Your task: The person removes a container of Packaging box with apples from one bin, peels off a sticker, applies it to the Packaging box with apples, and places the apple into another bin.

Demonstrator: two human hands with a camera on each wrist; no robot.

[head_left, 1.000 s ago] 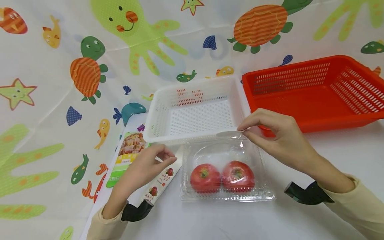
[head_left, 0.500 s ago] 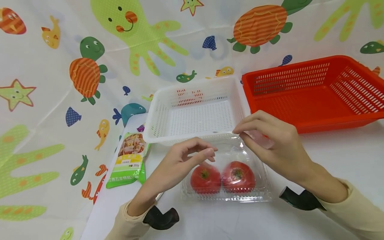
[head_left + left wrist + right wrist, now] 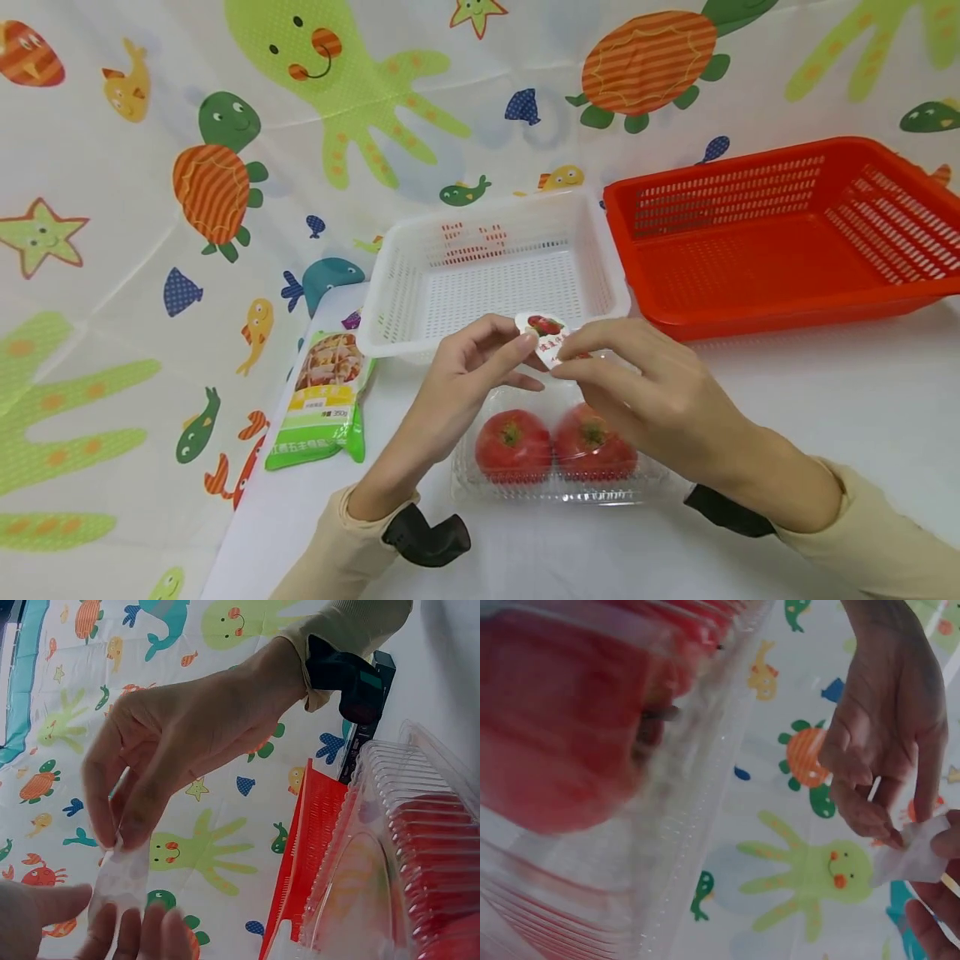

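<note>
Above the clear plastic clamshell box (image 3: 555, 497), both hands share a small white label (image 3: 542, 332) printed with red fruit and red lettering. My left hand (image 3: 459, 387) pinches its left side between thumb and fingers. On the other side, my right hand (image 3: 663, 408) grips the lower right edge with its fingertips. In the right wrist view the pale, plain back of the label (image 3: 911, 859) faces the camera. Two red apples (image 3: 513, 446) lie side by side inside the box, the right one partly covered by my right hand.
Behind the box stands a white plastic basket (image 3: 498, 292), with a red basket (image 3: 765, 258) to its right. A green and yellow food packet (image 3: 318, 408) lies on the left of the white table (image 3: 570, 558). A cloth (image 3: 420, 108) with sea animals hangs behind.
My left hand has moved right and up from the label strip to take hold of the label. My right hand has turned and come slightly left and down, bringing the label's printed face into view.
</note>
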